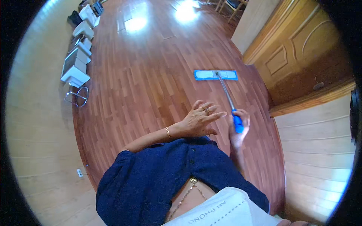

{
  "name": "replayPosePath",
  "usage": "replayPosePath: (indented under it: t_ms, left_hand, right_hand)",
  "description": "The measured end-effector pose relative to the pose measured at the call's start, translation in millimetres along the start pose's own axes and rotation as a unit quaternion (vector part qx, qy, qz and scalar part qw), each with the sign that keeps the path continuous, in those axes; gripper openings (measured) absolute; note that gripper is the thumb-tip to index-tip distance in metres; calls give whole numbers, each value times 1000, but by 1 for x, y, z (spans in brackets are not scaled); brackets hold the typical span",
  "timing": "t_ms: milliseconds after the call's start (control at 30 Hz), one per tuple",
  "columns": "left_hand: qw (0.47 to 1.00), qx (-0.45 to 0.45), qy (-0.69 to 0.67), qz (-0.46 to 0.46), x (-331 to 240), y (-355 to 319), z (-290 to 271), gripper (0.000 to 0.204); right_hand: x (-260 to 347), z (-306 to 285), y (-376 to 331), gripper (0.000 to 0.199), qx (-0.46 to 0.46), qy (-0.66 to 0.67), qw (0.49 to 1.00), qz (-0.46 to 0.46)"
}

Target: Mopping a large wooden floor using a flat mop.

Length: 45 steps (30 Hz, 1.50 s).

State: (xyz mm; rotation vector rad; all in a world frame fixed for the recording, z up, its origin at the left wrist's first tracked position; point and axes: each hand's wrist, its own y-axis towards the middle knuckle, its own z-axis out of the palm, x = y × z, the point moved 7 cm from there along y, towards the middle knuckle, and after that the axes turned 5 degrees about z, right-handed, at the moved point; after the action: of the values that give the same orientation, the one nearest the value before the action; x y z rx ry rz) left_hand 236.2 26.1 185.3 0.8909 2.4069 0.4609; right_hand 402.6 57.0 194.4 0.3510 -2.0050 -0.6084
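Observation:
A flat mop [226,92] with a metal pole stands out ahead of me. Its blue-edged rectangular head [205,75] lies flat on the wood floor. My right hand [243,122] is wrapped round the blue grip at the pole's near end. To the left of that grip, my left hand [200,119] hovers in front of my body with its fingers spread, apart from the pole and holding nothing. A ring and a gold bracelet show on that hand and wrist.
Along the left wall stand white furniture pieces [77,69] and a round metal-framed stand [77,96]. A carved wooden door [281,60] is at the right. Chair legs [233,11] show at the far right. Bright reflections lie on the far floor.

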Motion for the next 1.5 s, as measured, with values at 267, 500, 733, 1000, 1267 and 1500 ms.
replayPosePath:
  t_ms: [267,500,733,1000,1267,1500]
  left_hand:
    - [967,247,-58,21,32,2,78,68]
    - [956,283,-70,27,27,73,98,80]
    - [969,117,-209,60,36,105,169,75]
    - [950,226,-191,101,37,113,240,13]
    - [957,202,-208,21,130,131,272,20]
    - [952,292,-67,-68,267,163,284,23]
  right_hand:
    - [-17,-73,-10,17,-37,98,979,173]
    - [13,-140,15,43,-57,111,989,77]
    - [83,-153,-8,42,-300,-51,952,-47]
    - [99,-161,-38,31,-226,-105,967,-54]
    - [41,-87,-22,29,-129,-102,981,105]
    - [-11,19,44,18,49,-90,992,72]
